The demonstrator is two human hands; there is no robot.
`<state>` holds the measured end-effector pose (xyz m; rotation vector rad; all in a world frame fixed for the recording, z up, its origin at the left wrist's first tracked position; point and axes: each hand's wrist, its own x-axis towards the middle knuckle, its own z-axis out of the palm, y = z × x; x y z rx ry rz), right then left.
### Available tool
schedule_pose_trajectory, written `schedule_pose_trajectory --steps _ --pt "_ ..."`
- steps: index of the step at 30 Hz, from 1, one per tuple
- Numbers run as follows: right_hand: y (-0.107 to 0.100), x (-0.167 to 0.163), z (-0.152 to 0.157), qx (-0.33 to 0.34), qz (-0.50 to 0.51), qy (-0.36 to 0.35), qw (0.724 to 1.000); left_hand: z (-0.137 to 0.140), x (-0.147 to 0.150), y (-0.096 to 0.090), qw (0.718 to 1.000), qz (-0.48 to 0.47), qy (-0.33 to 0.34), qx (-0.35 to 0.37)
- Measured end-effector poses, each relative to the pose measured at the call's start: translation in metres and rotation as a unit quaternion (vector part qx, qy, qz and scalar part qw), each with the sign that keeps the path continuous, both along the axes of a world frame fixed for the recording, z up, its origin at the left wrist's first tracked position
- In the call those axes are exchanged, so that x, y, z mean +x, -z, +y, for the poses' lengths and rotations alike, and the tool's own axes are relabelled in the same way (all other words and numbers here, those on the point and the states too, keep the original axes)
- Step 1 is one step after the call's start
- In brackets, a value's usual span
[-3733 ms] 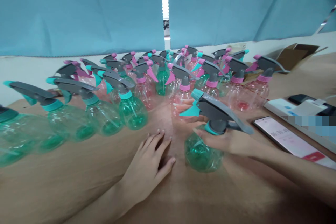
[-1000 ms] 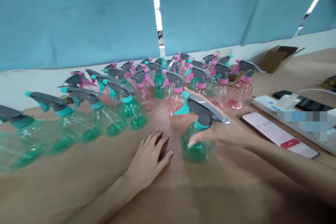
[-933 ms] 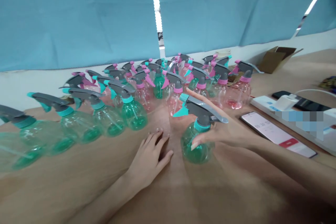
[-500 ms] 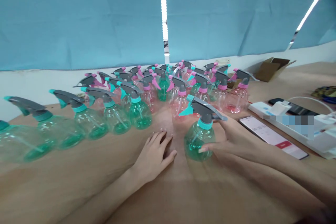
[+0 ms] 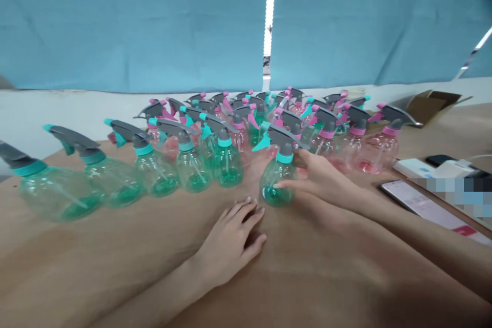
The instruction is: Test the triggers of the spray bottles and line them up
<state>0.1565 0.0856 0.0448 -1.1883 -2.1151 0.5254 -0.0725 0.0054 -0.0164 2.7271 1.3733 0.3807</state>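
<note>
My right hand [image 5: 319, 174] is wrapped round a green spray bottle [image 5: 274, 184] with a teal collar and a grey trigger head; the thumb shows on its near side. The bottle is upright, its nozzle pointing left. Just below and left of it, my left hand [image 5: 234, 238] rests on the brown table [image 5: 269, 277], fingers stretched out, holding nothing. Beside the held bottle, to the left, stands another green spray bottle [image 5: 227, 166], the end of a slanting row of green ones. Behind and right is a pink spray bottle [image 5: 378, 151].
More pink and green spray bottles [image 5: 238, 136] crowd the back of the table. At right lie a phone [image 5: 418, 205], a white power strip [image 5: 415, 168] and a dark device [image 5: 442, 160]. An open cardboard box [image 5: 434, 105] sits at the back right, before a blue curtain [image 5: 172, 25].
My right hand has carried the green spray bottle away from me, nearer the row's end. My left hand stays on the table. The camera view has turned a little left.
</note>
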Motion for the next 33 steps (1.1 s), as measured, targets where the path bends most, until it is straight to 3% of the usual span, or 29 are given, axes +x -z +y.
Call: schedule_pose_trajectory --steps 11,33 --pt "0.002 -0.038 0.039 0.061 -0.036 0.030 0.997 0.000 0.001 0.000 1.000 -0.018 -0.011 -0.021" --pt "0.010 -0.044 0.045 0.081 -0.029 0.031 0.996 0.000 0.002 -0.002 0.999 -0.019 -0.012 -0.024"
